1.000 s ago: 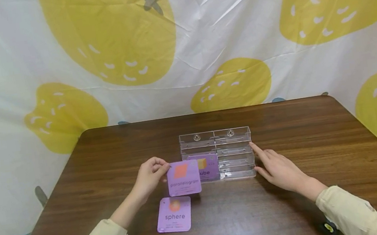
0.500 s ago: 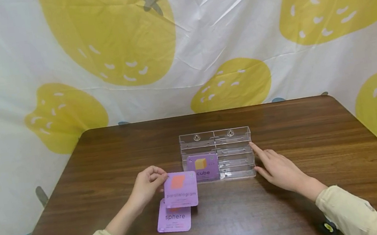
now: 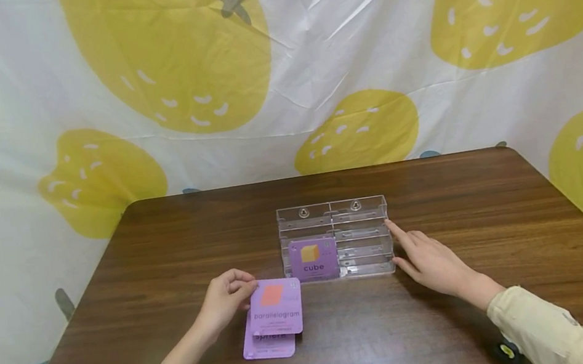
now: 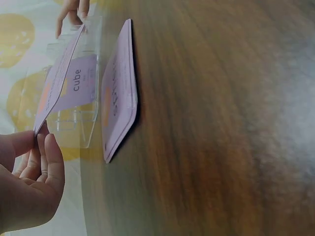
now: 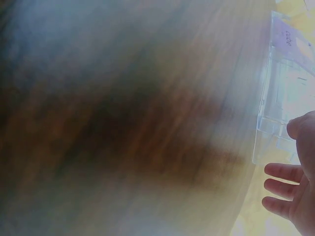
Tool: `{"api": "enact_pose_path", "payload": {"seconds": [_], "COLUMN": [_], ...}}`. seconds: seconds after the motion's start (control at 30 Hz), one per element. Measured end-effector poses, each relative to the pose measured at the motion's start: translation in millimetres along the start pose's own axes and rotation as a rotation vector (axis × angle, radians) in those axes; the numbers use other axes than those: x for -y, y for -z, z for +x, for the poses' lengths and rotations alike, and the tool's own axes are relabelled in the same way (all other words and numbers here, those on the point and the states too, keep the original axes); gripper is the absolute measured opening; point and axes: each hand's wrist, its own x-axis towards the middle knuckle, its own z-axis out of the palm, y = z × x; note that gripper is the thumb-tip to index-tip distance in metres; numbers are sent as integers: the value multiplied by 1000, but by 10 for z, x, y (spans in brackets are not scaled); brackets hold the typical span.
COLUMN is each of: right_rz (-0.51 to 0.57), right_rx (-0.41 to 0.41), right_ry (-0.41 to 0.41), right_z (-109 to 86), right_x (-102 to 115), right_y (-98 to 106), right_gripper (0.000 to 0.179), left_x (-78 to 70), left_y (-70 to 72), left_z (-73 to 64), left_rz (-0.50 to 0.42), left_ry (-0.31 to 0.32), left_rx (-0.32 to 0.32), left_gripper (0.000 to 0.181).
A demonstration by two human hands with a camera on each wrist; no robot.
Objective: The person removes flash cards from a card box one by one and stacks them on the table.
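My left hand [image 3: 224, 300] pinches a purple parallelogram card [image 3: 275, 307] by its upper left corner. The card hangs tilted over a purple sphere card [image 3: 270, 350] and hides most of it. From the left wrist view, the sphere card tops a thin stack [image 4: 120, 93] lying flat, with the pinched card apart above it. A clear tiered card rack [image 3: 365, 251] stands beyond, and a cube card [image 3: 313, 260] sits in its lower left pocket. At the rack's right side, my right hand [image 3: 434, 262] touches the edge with extended index finger and thumb.
The brown wooden table [image 3: 197, 226] has its far edge against a white curtain [image 3: 243, 157] printed with large yellow fruit. Two small black devices, one near each sleeve, show low in the head view, the right one [image 3: 508, 353] more fully.
My left hand has drawn the parallelogram card back from in front of the rack, down and slightly left, over the sphere card. The cube card is uncovered. My right hand stays put.
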Motion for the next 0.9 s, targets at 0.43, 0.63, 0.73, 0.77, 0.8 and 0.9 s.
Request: {"api": "enact_pose_path", "payload": {"seconds": [0.43, 0.63, 0.73, 0.77, 0.8, 0.9], "right_rz": [0, 0, -1, -2, -3, -4], "right_rx": [-6, -9, -8, -8, -8, -12], "right_ry": [6, 7, 9, 9, 10, 15], "right_z": [1, 4, 4, 5, 4, 4], "right_x": [-4, 7, 7, 7, 5, -2], "right_y": [-2, -4, -4, -4, -4, -6], "right_gripper": [74, 74, 74, 73, 73, 73], "left_x": [88, 147, 172, 181, 191, 221], "left_y": [63, 97, 117, 124, 129, 145], "left_z": [-79, -92, -99, -102, -106, -112], "left_rz": [9, 14, 25, 29, 31, 35], "left_ry": [28, 20, 40, 48, 56, 77], "left_rx": [2, 15, 16, 20, 25, 50], "left_gripper": [18, 20, 19, 19, 18, 19]}}
